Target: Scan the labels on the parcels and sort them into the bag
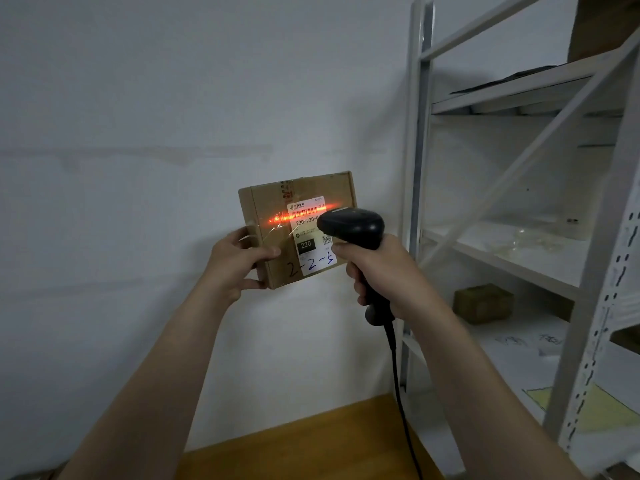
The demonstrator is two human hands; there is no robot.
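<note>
My left hand point(239, 263) grips the flat brown cardboard parcel point(277, 237) by its left edge, held up before the white wall point(138, 133); my right hand point(377, 271) is closed round the black corded handheld scanner point(353, 226); its red beam crosses the white shipping label point(310, 233); grey metal shelving point(519, 254) stands right.

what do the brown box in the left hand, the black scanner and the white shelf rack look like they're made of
The flat brown parcel box looks like matte corrugated cardboard, with glossy clear tape glinting across it and a white paper label. The black handheld scanner looks like moulded plastic with a dull sheen. The white shelf rack is probably painted metal, judging by its slotted, perforated uprights.
</note>
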